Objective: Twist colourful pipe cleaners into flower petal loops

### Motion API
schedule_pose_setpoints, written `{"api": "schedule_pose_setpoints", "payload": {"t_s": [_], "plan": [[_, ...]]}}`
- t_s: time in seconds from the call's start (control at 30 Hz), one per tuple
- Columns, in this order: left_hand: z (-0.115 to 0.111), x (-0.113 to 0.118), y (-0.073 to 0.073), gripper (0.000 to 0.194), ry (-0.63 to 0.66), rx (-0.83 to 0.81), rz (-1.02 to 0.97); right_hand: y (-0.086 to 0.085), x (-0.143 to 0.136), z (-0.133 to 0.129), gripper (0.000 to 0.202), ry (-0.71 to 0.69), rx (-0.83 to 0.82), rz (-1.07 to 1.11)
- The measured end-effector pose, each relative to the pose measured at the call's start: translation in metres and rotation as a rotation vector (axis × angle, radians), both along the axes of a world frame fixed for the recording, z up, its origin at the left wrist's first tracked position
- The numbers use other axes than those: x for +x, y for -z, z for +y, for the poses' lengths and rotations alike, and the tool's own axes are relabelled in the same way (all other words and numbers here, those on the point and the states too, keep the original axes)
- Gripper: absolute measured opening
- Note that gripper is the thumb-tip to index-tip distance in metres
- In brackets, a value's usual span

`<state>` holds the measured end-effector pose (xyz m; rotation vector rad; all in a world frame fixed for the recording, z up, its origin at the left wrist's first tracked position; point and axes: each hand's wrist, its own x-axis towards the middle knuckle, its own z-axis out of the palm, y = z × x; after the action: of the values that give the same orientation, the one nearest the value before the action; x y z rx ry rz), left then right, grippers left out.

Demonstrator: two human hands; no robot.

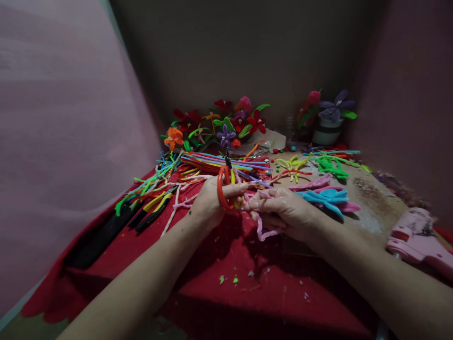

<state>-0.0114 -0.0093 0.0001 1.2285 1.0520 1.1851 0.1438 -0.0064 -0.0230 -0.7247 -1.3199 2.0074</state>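
My left hand (pixel 211 198) is closed around a pair of scissors with red-orange handles (pixel 222 189); their dark blades point up and away from me. Beside it on the right, my right hand (pixel 274 208) pinches a pink pipe cleaner (pixel 262 229), whose bent end hangs below the fingers. The fingertips of both hands nearly meet, and what lies between them is partly hidden. Behind the hands is a bundle of coloured pipe cleaners (pixel 212 161). Blue looped petals (pixel 327 199) and pink looped petals (pixel 350 207) lie to the right of my right hand.
Yellow-handled pliers (pixel 154 208) lie at left on the red cloth (pixel 219 302). Pipe-cleaner flowers (pixel 226 123) stand at the back, with a potted one (pixel 327 130) further right. Yellow (pixel 293 165) and green pieces (pixel 331 165) lie on a board; a pink glue gun (pixel 417 236) is at right.
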Motion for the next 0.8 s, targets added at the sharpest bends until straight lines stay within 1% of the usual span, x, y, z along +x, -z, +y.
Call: {"api": "schedule_pose_setpoints", "payload": {"t_s": [0.1, 0.2, 0.37, 0.5, 0.6, 0.7, 0.73, 0.8], "plan": [[0.001, -0.002, 0.003, 0.020, 0.058, -0.029, -0.035, -0.001, -0.001, -0.001, 0.014, -0.001, -0.002, 0.035], [0.002, -0.003, 0.006, 0.016, 0.113, -0.059, -0.068, -0.001, -0.001, -0.001, 0.013, 0.035, -0.004, 0.015], [0.003, -0.002, 0.006, 0.016, 0.015, -0.115, -0.126, 0.000, -0.002, -0.001, 0.016, 0.034, -0.045, 0.016], [0.005, -0.003, 0.009, 0.015, 0.032, -0.132, -0.178, 0.000, -0.001, -0.001, 0.017, 0.043, -0.021, 0.022], [0.005, -0.004, 0.011, 0.015, 0.002, -0.090, -0.172, -0.001, -0.002, -0.002, 0.016, 0.060, 0.004, -0.001], [0.005, -0.004, 0.008, 0.017, -0.054, -0.026, -0.083, -0.002, -0.002, -0.002, 0.019, 0.055, -0.005, 0.014], [0.004, -0.005, 0.006, 0.018, -0.071, 0.002, -0.008, -0.001, -0.002, -0.002, 0.020, 0.064, -0.011, 0.029], [0.003, -0.007, 0.002, 0.018, -0.138, 0.090, 0.216, -0.001, -0.003, -0.001, 0.020, 0.125, -0.001, 0.068]]}}
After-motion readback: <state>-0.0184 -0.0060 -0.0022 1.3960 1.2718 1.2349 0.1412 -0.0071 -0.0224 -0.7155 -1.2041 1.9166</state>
